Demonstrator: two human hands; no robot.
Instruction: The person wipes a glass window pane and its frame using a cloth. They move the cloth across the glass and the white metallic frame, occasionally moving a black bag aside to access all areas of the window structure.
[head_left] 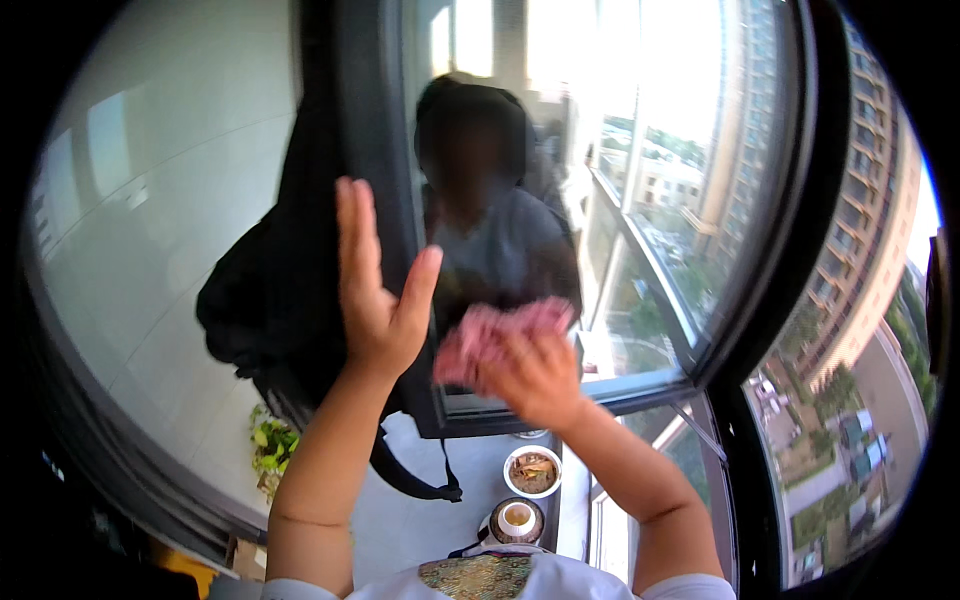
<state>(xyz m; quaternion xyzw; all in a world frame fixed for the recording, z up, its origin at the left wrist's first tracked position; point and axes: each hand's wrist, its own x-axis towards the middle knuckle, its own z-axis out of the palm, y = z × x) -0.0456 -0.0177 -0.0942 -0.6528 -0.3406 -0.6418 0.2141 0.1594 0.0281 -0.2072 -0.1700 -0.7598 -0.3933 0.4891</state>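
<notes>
Two bare forearms are raised from the lower edge toward a dark-framed window pane (pixel 500 150).

A pink cloth (pixel 490 335) is pinched in the right hand (pixel 535 375) against the glass; the left hand (pixel 375 290) is held spread, fingers upright, beside a hanging black backpack (pixel 270 300).

High-rise flat (window (pixel 640 200), potted plant (pixel 270 445))

Pink cloth (pixel 490 335), glossy glass pane (pixel 640 200)
</notes>
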